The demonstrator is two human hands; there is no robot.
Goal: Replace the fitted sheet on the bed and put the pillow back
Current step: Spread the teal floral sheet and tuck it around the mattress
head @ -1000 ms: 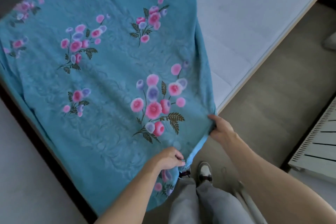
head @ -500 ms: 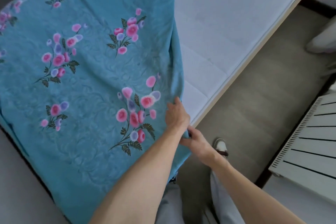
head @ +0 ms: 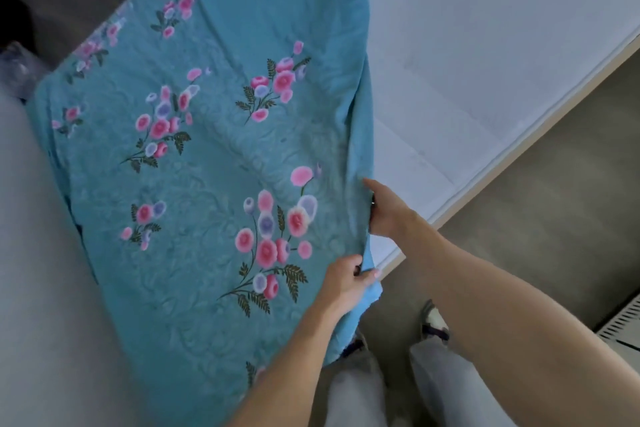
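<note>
Left hand (head: 346, 279) is pinched shut on the near edge of the fitted sheet (head: 207, 184), thumb on top. Right hand (head: 386, 211) clamps the same edge just beyond it, fingers curled under the fabric. The teal floral sheet lies over the left part of the bed, and bare white mattress (head: 485, 45) shows to the right.

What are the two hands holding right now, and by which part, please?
Both hold the teal floral sheet by its near-right edge: the left hand pinches the corner fold, the right hand has its grip further up that edge.
</note>
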